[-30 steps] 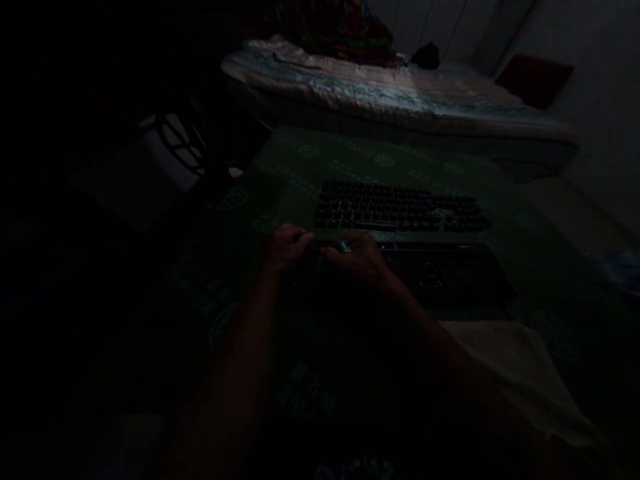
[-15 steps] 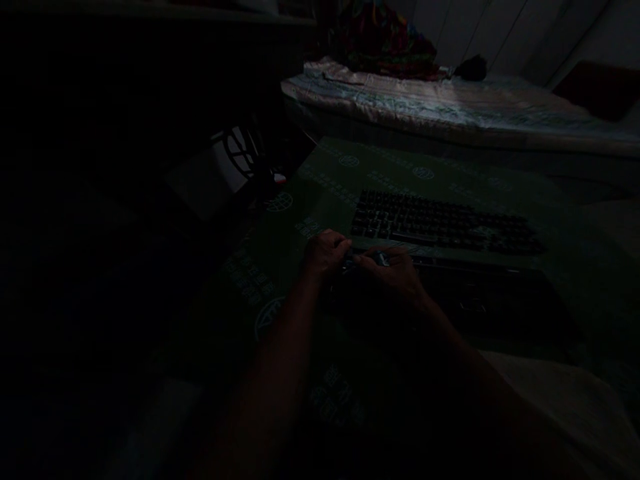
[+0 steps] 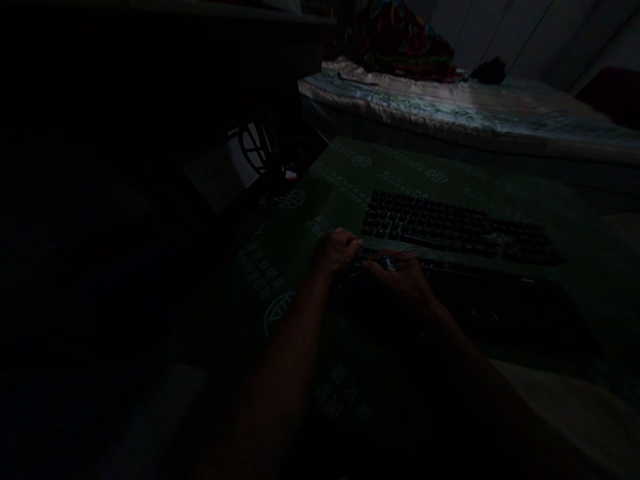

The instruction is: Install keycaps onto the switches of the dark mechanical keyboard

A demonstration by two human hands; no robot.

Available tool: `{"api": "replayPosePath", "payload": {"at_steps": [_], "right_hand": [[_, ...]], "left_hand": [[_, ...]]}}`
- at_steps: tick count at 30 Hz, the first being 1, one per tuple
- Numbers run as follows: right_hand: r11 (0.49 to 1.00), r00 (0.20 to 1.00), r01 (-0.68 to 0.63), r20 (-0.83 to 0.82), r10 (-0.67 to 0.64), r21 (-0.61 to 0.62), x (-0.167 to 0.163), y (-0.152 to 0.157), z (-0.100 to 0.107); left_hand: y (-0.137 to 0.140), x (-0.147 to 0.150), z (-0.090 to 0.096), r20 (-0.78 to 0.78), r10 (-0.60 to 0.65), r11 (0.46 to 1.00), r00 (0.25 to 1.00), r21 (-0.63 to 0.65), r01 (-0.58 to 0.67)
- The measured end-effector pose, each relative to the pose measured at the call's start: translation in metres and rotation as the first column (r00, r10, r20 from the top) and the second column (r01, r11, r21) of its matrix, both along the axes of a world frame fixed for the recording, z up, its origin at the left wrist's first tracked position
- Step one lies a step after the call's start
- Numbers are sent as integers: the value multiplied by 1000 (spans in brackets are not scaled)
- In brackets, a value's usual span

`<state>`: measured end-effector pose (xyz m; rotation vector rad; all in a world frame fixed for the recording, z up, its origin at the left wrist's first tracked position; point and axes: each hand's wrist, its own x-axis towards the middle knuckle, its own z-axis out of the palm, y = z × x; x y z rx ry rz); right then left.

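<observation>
The picture is very dark. My left hand (image 3: 340,251), fingers curled together, rests at the upper left end of a black keyboard casing (image 3: 520,317); what lies inside its fingers is hidden. Close beside it, my right hand (image 3: 406,275) pinches a small, shiny, bluish thing (image 3: 387,263) whose kind I cannot make out. The fingertips of both hands nearly meet over the casing's corner. Just beyond them lies the black key section of a keyboard (image 3: 450,223), apart from the casing, with rows of keys facing up.
Beneath everything is a green board (image 3: 320,200) printed with pale lettering and globe marks. A bed with a striped sheet (image 3: 450,110) stands behind, a flowered red cloth (image 3: 405,43) on it. A fan-like round grille (image 3: 257,150) is at the left. Pale cloth (image 3: 555,393) lies front right.
The camera view has turned slightly left, so everything sits a little further right. Both hands stay at the casing's corner, with the bluish thing still in my right hand.
</observation>
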<state>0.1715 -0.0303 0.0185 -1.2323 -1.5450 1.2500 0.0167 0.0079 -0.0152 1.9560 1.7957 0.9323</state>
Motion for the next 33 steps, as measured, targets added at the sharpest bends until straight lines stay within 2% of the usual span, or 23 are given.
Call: {"api": "replayPosePath", "payload": {"at_steps": [5,10,15,19,22,33], "right_hand": [[998,998,60,10,-60,-37,3,-1,8],[999,1000,16,16,-16,-37,5,0,7],[991,998,56,34,-52,-121,10,0,13],[993,999,45,5,-45,-107,9,-2,16],[988,999,31,21,-29,-149,11,-1,18],[985,998,61,37,-56,-163,14,-2,25]], "left_hand": [[1,0,-1,-1,0,1000,1000,3,0],[1,0,-1,-3,-2,1000,1000,4,2],[1,0,-4,-11,-5,1000,1000,12,5],[0,1,-3,-16,-1,1000,1000,13,2],[0,1,-3,-18,-3,1000,1000,11,3],[1,1,-5,-14,-13,1000,1000,12,14]]}}
